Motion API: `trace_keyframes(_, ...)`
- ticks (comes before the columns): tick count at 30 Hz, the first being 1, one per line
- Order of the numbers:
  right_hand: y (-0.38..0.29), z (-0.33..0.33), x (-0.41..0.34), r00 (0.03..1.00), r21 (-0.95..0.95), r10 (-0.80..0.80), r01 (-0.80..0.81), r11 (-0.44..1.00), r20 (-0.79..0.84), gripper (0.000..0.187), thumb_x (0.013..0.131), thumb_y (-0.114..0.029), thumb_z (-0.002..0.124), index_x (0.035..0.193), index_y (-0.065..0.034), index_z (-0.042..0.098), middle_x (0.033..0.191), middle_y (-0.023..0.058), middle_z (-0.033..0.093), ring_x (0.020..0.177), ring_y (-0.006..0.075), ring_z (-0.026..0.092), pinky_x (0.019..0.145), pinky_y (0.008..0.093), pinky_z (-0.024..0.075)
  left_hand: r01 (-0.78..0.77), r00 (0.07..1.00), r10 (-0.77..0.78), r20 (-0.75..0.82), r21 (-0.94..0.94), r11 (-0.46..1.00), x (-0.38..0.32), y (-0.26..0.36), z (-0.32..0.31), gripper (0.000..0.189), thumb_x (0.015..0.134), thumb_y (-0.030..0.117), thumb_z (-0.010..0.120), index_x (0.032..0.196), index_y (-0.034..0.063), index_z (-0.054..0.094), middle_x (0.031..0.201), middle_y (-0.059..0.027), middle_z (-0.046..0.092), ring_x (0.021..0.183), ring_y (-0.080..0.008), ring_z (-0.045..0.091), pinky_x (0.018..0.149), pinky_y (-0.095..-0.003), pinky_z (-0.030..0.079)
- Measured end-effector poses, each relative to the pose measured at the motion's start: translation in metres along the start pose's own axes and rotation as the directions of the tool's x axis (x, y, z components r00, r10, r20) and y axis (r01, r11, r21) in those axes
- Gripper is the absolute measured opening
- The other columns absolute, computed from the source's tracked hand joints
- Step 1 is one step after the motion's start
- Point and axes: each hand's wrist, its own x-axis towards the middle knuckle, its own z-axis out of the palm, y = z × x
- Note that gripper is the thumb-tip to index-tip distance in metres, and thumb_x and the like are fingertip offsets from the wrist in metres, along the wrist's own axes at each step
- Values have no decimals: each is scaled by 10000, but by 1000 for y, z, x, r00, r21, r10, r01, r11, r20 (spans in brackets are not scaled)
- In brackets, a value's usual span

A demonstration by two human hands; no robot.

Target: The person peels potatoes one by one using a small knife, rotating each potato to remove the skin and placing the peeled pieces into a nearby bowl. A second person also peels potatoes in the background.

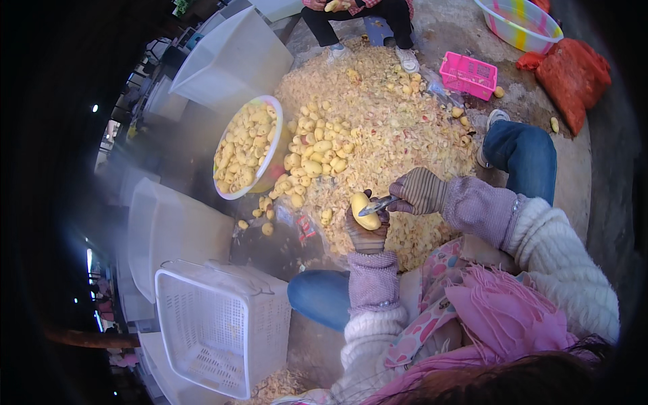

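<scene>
My left hand [368,234], in a striped glove, grips a peeled yellow potato [362,206] from below. In the same kind of glove, my right hand [419,192] is closed around a peeler or small knife [377,205]; its blade lies against the potato's upper side. The exact type of tool cannot be made out. Beneath both hands spreads a wide heap of peelings [405,136]. A pile of peeled potatoes [319,147] rests on the heap's left side, beside a tilted round basin [277,109] full of more potatoes.
Large translucent bins [177,228] and a white perforated basket [268,314] stand at left. Across the heap sits another person [349,20], holding a potato. A pink basket [468,76], a red mesh sack [572,76] and a striped basin [521,30] are at upper right.
</scene>
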Motion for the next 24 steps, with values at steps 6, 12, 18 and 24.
trace_keyframes(6,-1,-7,10,996,-110,-90,90,990,0,428,911,-504,516,908,-88,615,670,104,608,611,310,633,563,451,500,171,982,-159,-104,119,978,-2,8,-2,575,863,603,572,1041,60,636,819,-131,685,621,-272,645,538,-378,570)
trace_keyframes(12,43,-44,27,808,-241,588,-577,781,-28,473,958,-492,453,933,-49,619,711,162,655,651,336,653,590,466,498,80,976,-32,-214,220,972,1,6,-17,648,850,687,520,1060,83,624,880,-111,668,759,-248,654,602,-346,556)
trace_keyframes(18,32,-45,28,910,-121,403,-413,903,-96,429,953,-463,496,909,-50,606,665,139,636,645,316,651,629,443,499,40,919,38,-392,189,981,5,93,22,553,808,521,692,1077,48,592,918,-115,645,815,-284,618,685,-366,539)
trace_keyframes(24,36,-50,28,912,-108,408,-411,905,-51,447,960,-475,474,903,-48,591,624,119,609,592,307,626,593,437,480,-889,454,861,230,178,421,-29,360,191,321,911,314,597,1020,18,539,1023,-159,619,1113,-327,588,990,-408,506)
